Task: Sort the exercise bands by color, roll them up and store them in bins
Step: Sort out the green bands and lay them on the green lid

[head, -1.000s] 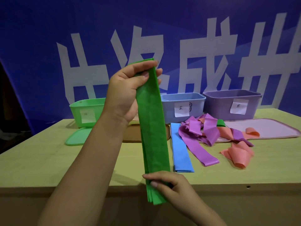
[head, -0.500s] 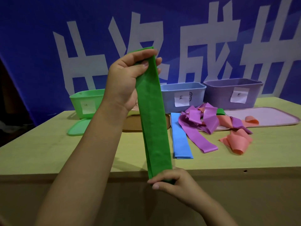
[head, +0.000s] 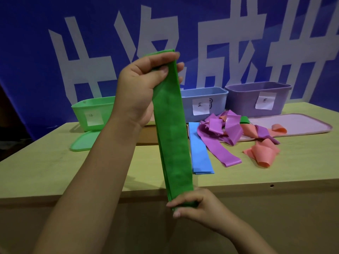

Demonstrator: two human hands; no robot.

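step: green band [head: 172,132] held taut and upright above the surface [head: 55,165], ready to roll | left hand [head: 141,87] pinches top at 12 o'clock | right hand [head: 194,204] grips bottom at 6 o'clock, apparently starting a curl | next: roll upward, drop in green bin [head: 91,114] at 10 o'clock

Blue bin [head: 203,103] label – "蓝"; backdrop [head: 36,52] – big white chars, maybe "成"; other labels unreadable.
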